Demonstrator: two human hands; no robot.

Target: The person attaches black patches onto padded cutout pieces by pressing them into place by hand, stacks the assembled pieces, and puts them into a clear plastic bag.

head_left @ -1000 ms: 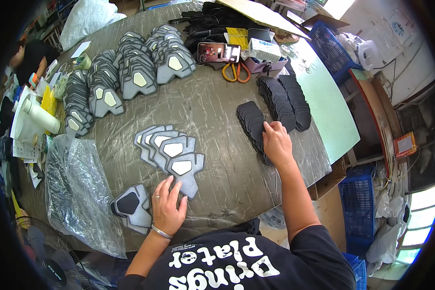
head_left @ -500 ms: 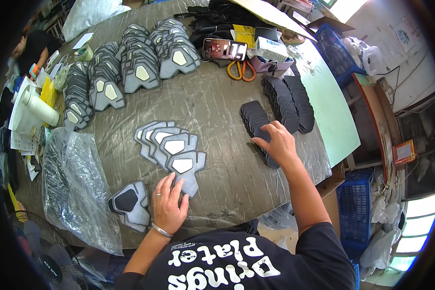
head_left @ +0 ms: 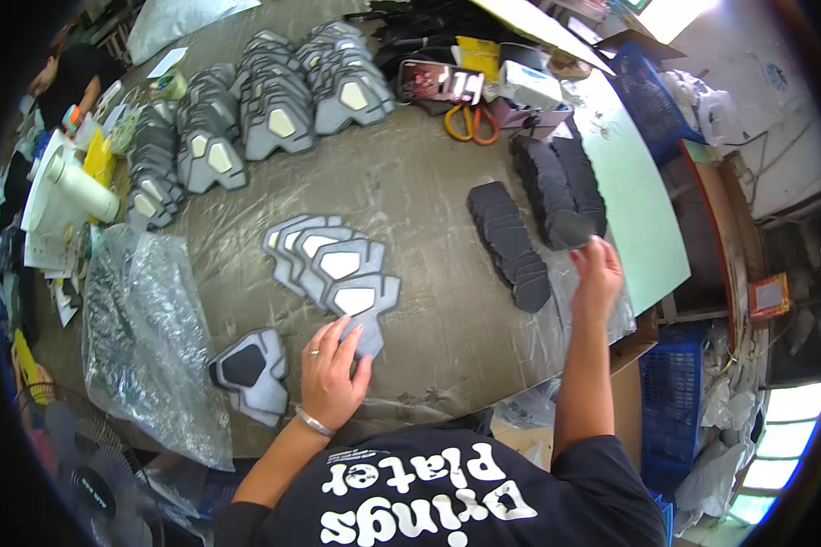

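My left hand (head_left: 333, 372) lies with fingers stretched over the lower end of the nearest grey shaped panel (head_left: 371, 339), whose raised centre is white. That panel overlaps a fanned row of similar grey panels (head_left: 328, 260). Over on the right, the fingertips of my right hand (head_left: 599, 275) pinch a thin black pad (head_left: 571, 230) at the near end of a long row of black pads (head_left: 540, 173). Left of it, a shorter row of black pads (head_left: 502, 228) lies overlapped. Beside my left hand sits a grey panel with a black pad on its middle (head_left: 244, 365).
Several stacked rows of grey panels (head_left: 278, 109) line the far side. Orange-handled scissors (head_left: 472, 124), a phone (head_left: 440, 82) and a small box (head_left: 529, 85) lie at the back. Clear plastic sheeting (head_left: 150, 346) covers the left edge, near a white bottle (head_left: 82, 190) and a fan (head_left: 91, 483).
My right hand has moved right, from the shorter row of black pads to the near end of the longer row, and now pinches a pad. My left hand stays on the grey panel.
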